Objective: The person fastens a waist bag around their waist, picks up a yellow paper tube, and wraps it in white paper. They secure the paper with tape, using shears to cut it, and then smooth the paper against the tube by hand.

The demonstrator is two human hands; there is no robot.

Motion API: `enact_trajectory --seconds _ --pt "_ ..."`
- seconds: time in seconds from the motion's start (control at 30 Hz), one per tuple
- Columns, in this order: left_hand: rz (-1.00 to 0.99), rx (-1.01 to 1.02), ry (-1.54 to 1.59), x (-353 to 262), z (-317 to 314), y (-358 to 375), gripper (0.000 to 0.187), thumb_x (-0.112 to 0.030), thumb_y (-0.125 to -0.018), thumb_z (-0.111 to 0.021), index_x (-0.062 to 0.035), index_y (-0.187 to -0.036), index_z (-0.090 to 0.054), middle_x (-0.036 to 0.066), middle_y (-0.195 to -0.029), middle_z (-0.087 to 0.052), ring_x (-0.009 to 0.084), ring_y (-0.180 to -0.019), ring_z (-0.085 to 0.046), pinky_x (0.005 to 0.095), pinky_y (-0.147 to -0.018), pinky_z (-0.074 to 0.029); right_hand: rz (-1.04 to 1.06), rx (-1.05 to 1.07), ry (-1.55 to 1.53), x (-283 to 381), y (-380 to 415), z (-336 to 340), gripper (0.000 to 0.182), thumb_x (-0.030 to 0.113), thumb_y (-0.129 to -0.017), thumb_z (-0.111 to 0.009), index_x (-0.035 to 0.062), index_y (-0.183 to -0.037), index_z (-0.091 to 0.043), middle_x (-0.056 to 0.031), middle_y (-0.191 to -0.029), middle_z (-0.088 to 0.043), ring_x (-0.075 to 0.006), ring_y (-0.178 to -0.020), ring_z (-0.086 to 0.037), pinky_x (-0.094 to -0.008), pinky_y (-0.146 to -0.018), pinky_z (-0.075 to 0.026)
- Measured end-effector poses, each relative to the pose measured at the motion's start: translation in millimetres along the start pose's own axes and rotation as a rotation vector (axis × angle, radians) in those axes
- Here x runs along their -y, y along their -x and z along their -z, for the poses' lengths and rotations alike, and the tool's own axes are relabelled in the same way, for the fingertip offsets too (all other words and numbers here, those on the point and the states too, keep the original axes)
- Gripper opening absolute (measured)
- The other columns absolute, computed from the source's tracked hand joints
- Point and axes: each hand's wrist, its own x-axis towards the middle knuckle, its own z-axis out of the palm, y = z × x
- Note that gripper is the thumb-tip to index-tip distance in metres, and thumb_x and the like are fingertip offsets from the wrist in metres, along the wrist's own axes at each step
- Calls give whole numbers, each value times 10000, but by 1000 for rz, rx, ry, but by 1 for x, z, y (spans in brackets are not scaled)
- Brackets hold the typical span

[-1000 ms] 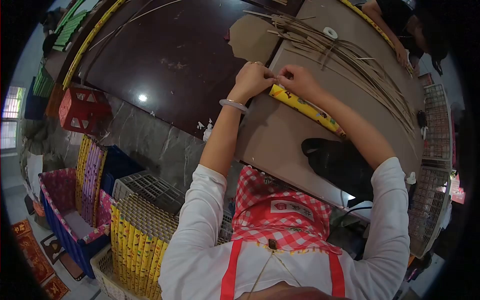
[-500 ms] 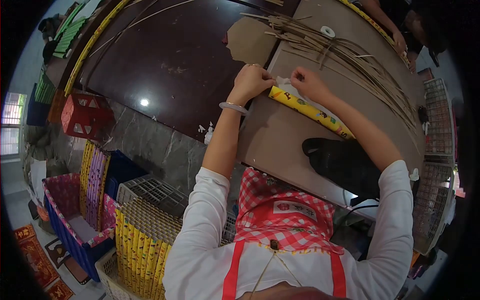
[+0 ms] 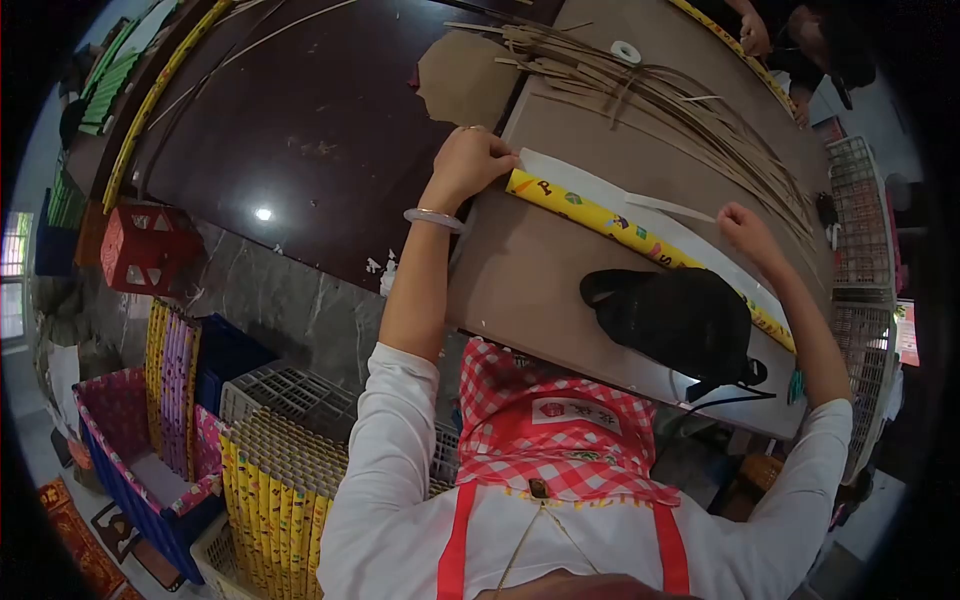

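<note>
Left hand: the left hand [image 3: 470, 158] is at the upper left end of the roll, thumb and fingertips pressed together, pinching the corner of the white sheet [image 3: 560, 170].
Right hand: the right hand [image 3: 748, 238] is farther along, fingers curled in and pinching the end of a narrow white strip [image 3: 675, 208] – its other end meets the sheet.
Yellow roll: the printed yellow roll [image 3: 606, 221] lies slantwise on the brown board [image 3: 525, 265], along the white sheet's near edge.
Black item: a black item [image 3: 675, 322] sits on the near side of the roll, covering part of it.
Beyond the sheet: a bundle of thin brown strips [image 3: 665, 112] – with a white ring [image 3: 626, 52] just beside it.
Far corner: another person's hand [image 3: 755, 38] is near a long yellow strip [image 3: 730, 47].
</note>
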Motion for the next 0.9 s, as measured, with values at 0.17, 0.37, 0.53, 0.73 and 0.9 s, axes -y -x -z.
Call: enact_trajectory --seconds 0.17,0.37,0.53,0.73,0.9 --pt "5 17 -33 -2 2 0 208 -237 -689 -682 -71 -813 -707 117 -766 -633 263 -771 -593 355 -701 -462 -226 147 172 -34 6 36 133 178 -815 -515 48 -809 -542 -13 -658 -503 -112 -560 -484 -277 -529 -411" --pt "-13 4 -38 3 1 0 214 -241 -703 -677 -66 -824 -704 118 -758 -622 258 -777 -580 350 -701 -456 589 -495 988 52 -20 14 175 213 -807 -585 40 -793 -603 -119 -795 -571 -249 -677 -579 -343 -587 -460" --pt "-37 12 -38 0 3 0 222 -246 -681 -689 -68 -814 -705 123 -768 -622 260 -777 -579 349 -701 -456 881 -106 250 166 -57 -65 193 198 -818 -580 28 -906 -605 -108 -821 -587 -227 -712 -570 -327 -642 -453" --pt "-69 3 -24 -2 4 3 233 -217 -705 -690 -15 -823 -687 136 -756 -604 257 -702 -582 349 -659 -448 800 291 314 208 -101 -131 256 267 -824 -546 50 -922 -641 -92 -820 -634 -197 -745 -578 -314 -687 -455" --pt "-47 -50 -57 0 -1 2 202 -257 -667 -687 -85 -770 -711 115 -728 -632 276 -733 -597 361 -678 -472 696 355 382 219 -98 -129 246 268 -803 -545 55 -857 -655 -96 -743 -615 -187 -694 -560 -318 -638 -436"
